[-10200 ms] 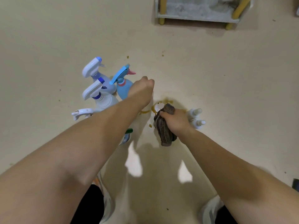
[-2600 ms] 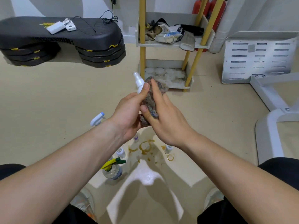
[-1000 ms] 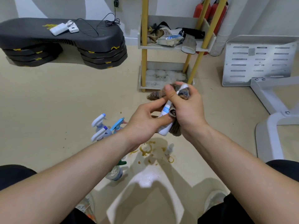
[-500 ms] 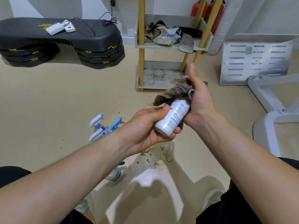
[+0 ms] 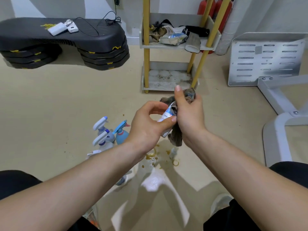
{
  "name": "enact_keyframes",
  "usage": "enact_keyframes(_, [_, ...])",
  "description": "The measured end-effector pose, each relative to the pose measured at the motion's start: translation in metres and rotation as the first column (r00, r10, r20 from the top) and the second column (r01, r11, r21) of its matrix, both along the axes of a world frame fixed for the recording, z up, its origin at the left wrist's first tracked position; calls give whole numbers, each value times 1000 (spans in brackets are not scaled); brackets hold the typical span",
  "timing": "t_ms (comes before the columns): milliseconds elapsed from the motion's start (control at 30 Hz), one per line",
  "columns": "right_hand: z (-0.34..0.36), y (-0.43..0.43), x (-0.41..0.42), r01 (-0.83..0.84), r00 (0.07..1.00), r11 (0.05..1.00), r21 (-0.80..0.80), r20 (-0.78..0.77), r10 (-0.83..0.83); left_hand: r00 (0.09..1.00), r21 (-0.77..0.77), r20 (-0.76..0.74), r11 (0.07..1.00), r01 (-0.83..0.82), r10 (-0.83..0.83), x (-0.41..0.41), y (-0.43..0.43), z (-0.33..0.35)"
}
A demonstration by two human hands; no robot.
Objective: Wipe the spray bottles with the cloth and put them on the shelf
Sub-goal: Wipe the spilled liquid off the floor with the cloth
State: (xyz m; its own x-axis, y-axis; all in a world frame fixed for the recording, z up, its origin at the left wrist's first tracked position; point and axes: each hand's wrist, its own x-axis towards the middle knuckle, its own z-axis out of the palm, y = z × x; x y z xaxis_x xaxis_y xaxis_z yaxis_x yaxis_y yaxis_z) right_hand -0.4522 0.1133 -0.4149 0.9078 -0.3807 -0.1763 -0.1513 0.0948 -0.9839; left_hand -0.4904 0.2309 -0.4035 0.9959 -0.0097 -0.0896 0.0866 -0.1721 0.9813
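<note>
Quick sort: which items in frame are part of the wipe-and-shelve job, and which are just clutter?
Job:
- small white bottle, held in left hand
- cloth, in right hand
- spray bottles on the floor
- shelf, bottom tier bare

Clutter:
- black step platform with chargers
- rags and packet on upper tier
- red extinguishers
- grey metal panel

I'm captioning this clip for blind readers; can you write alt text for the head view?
The left hand holds a small white spray bottle while the right hand rubs it with a brown cloth. More spray bottles stand on the stained floor before a yellow-legged shelf.
</note>
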Motion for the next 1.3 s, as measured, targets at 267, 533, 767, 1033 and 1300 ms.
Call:
enact_keyframes(267, [15,-27,12,103,991,989,-109,97,-92,879,-631,-400,774,-56,-262,10,9,22])
enact_keyframes(533, [27,-12,1,30,999,950,312,-27,-23,888,-681,-364,731,-47,-281,22,19,30])
enact_keyframes(767, [39,-3,-13,-243,970,864,442,138,202,923,-534,-361,841,-89,-131,25,22,29])
enact_keyframes(1033, [19,6,-28,-361,733,590,-722,172,659,953,-548,-295,829,-107,-72,26,21,37])
enact_keyframes(1300, [9,6,-29,-283,861,737,-614,176,477,967,-527,-252,837,-151,16,29,27,36])
